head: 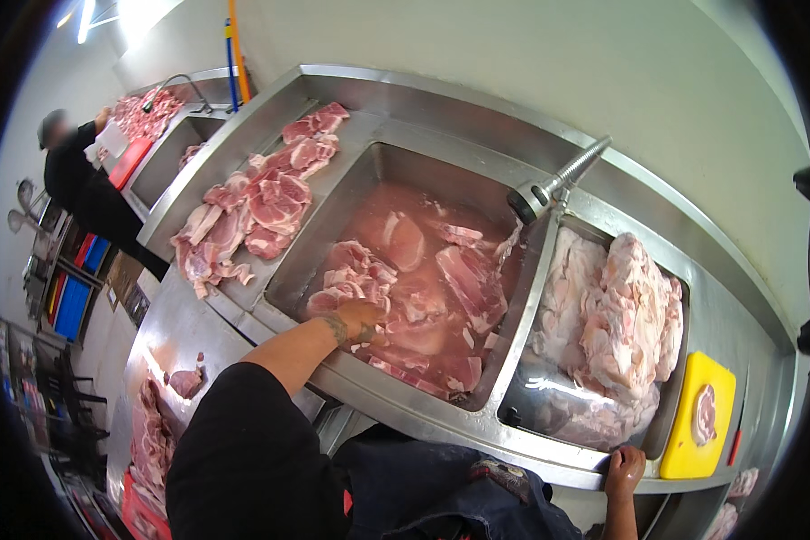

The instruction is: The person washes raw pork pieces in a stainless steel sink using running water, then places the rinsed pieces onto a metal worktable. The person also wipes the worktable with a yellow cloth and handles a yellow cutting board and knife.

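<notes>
My left hand [363, 320] reaches over the front edge into the middle sink basin [405, 165], touching raw meat slices [354, 273] heaped at its left side. Its fingertips are partly hidden among the meat, so whether they grip a piece is unclear. Reddish water [371, 212] fills the basin, with a large meat slab [474, 287] and other pieces lying in it. At the right, my right hand [625, 466] is curled over the steel sink's front rim [567, 453]. Behind that hand, a smaller basin [675, 412] holds water and big pale, fatty meat pieces [624, 317].
Cut meat slices [270, 202] cover part of the left drainboard. A flexible-hose spray head [533, 201] hangs over the divider. A yellow cutting board [685, 432] carries one meat slice [704, 415]. More meat [150, 432] lies on the left table. Another person [84, 172] stands at a far sink.
</notes>
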Demonstrator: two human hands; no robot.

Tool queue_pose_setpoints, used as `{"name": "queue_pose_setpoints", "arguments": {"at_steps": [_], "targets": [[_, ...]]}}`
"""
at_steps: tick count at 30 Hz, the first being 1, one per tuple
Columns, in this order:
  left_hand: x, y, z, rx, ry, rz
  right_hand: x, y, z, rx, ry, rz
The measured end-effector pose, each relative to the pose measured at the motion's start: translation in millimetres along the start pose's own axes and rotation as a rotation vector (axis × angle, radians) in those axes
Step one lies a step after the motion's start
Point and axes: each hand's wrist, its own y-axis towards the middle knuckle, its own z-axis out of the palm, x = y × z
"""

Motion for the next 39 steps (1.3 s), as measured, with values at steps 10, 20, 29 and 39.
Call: {"name": "queue_pose_setpoints", "arguments": {"at_steps": [10, 20, 29, 39], "targets": [[-134.0, -86.3, 10.7, -0.354, -0.208, -0.268, -17.5, 11.3, 2.2, 0.080, -0.002, -0.140], [-208.9, -115.2, 34.2, -0.834, -0.069, -0.342, -7.1, 11.5, -6.4, 0.088, 0.267, -0.192], [-204.0, -110.7, 36.4, -0.754, -0.075, -0.405, -1.5, 12.8, -21.3, 0.238, 0.267, -0.303], [-210.3, -112.7, 35.1, -0.785, -0.053, -0.462, -2.7, 16.7, -19.2, 0.283, 0.262, -0.292]]}}
